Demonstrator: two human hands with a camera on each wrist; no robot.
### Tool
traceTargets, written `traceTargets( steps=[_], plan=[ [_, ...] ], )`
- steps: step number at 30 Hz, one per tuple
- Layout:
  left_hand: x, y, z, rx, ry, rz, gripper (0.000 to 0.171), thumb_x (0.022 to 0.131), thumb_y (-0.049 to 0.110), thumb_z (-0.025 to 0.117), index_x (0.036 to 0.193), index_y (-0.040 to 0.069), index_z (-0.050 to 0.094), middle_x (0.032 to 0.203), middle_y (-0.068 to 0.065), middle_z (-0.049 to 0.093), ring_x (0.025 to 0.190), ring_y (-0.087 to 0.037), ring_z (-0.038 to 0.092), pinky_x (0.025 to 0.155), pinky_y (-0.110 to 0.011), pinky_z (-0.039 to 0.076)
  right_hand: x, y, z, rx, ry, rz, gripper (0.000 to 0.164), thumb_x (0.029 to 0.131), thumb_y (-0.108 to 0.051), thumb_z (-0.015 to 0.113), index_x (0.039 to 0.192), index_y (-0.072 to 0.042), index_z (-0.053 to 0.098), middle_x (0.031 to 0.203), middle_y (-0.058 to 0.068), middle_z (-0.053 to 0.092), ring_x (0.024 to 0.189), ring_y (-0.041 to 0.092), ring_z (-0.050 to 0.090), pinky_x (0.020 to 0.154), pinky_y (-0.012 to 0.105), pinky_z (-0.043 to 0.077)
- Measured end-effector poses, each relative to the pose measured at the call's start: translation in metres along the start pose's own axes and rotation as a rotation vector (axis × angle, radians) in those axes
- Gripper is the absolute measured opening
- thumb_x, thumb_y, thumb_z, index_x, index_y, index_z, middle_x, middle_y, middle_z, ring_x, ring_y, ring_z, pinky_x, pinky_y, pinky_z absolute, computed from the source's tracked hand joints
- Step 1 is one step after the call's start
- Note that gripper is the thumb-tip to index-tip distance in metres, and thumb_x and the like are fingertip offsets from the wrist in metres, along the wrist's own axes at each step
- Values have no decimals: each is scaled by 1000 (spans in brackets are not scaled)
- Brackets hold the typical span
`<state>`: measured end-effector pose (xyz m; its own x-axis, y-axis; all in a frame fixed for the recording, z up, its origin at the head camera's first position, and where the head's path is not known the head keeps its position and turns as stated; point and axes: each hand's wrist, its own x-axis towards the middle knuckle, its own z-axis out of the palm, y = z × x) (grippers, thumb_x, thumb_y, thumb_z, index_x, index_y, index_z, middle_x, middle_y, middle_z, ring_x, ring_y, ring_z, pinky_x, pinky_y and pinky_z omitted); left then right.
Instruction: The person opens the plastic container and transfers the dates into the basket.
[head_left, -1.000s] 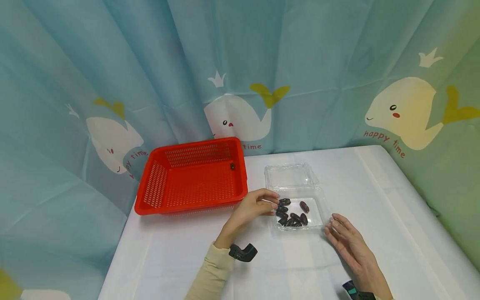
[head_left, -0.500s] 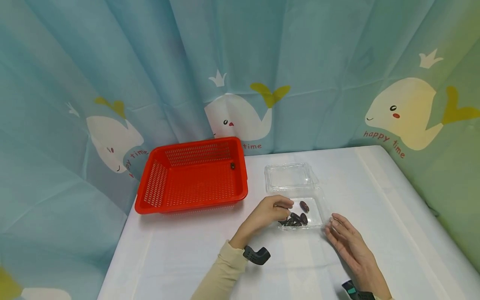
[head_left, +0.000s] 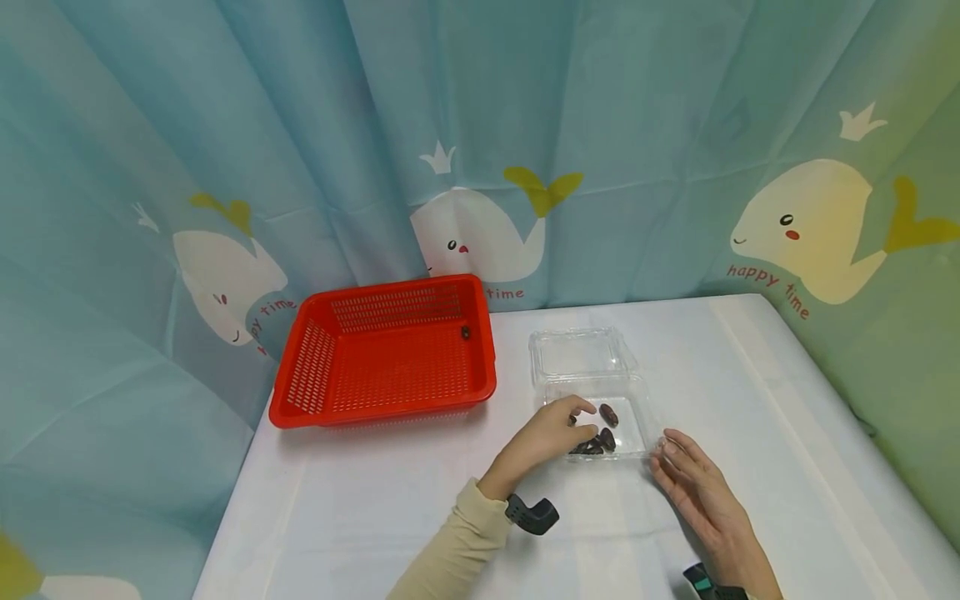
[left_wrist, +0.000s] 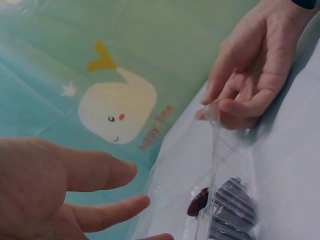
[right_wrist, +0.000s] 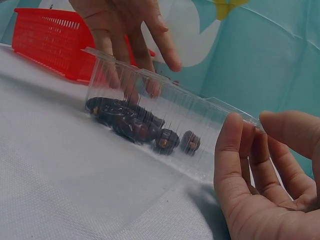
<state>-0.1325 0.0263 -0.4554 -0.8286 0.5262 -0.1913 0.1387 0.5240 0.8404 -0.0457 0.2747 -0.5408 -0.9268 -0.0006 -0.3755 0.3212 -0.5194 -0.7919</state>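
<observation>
Two hands of ours are working at the clear box (head_left: 633,429). Our left hand (head_left: 551,429) is hovering across its left edge, thumb and fingers standing well apart and, as far as we can see, holding nothing; dark dates (head_left: 607,439) are lying inside, beneath and beside those fingertips. Our right hand (head_left: 701,487) is pinching the box's near right corner between thumb and fingers. Beyond both grips, the lid (head_left: 581,352) is lying open. White cloth (head_left: 337,517) is running between our left hand and the red basket (head_left: 397,367), and stretching rightward past our right hand toward the curtain (head_left: 885,350).
</observation>
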Motion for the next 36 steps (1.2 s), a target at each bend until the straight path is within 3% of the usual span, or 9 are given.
traceTargets(
  steps=[5, 14, 19, 22, 25, 31, 36],
  plan=[
    [8, 0, 3, 38, -24, -31, 33, 100, 23, 64, 127, 7, 71, 132, -16, 70, 121, -29, 67, 97, -37, 57, 0, 0, 1, -20, 9, 1, 26, 110, -20, 54, 134, -28, 53, 118, -8, 59, 107, 1, 64, 101, 17, 54],
    [21, -4, 11, 1, -106, -5, 25, 97, 18, 69, 117, 3, 74, 113, -13, 77, 97, -16, 72, 77, -19, 53, 0, -1, 4, -47, 45, 26, 28, 109, -24, 56, 136, -29, 52, 119, -10, 58, 109, 1, 63, 103, 17, 53],
    [23, -4, 13, -76, -137, -31, 26, 98, 16, 68, 119, 1, 72, 114, -13, 76, 89, -14, 71, 69, -19, 55, 0, -1, 2, -29, 24, 16, 24, 110, -22, 54, 133, -29, 55, 119, -9, 58, 109, 2, 63, 102, 17, 53],
    [26, -5, 15, -73, -143, -28, 25, 98, 15, 68, 118, 2, 73, 112, -11, 76, 86, -11, 69, 68, -18, 55, 0, 0, 1, -29, 20, 10, 24, 110, -21, 54, 133, -29, 56, 119, -9, 59, 108, 2, 64, 102, 17, 54],
    [31, -6, 18, 21, -117, 15, 21, 98, 14, 68, 114, 3, 73, 104, -8, 77, 80, -7, 67, 66, -16, 51, 0, 0, 1, -32, 22, 4, 24, 110, -20, 53, 132, -28, 56, 118, -9, 60, 108, 2, 64, 101, 17, 54],
    [35, -4, 24, 308, 32, 86, 20, 93, 10, 65, 109, 8, 76, 93, -2, 70, 80, -5, 56, 68, -16, 44, 1, 1, 2, -45, 29, 7, 23, 110, -20, 53, 132, -28, 55, 115, -9, 59, 107, 2, 64, 101, 17, 54],
    [37, -4, 24, 375, 45, 117, 21, 91, 10, 66, 108, 8, 77, 91, -1, 69, 80, -5, 51, 68, -15, 41, 1, 0, 2, -29, 20, 9, 23, 110, -19, 53, 131, -27, 56, 115, -9, 59, 107, 3, 64, 100, 17, 54]
  ],
)
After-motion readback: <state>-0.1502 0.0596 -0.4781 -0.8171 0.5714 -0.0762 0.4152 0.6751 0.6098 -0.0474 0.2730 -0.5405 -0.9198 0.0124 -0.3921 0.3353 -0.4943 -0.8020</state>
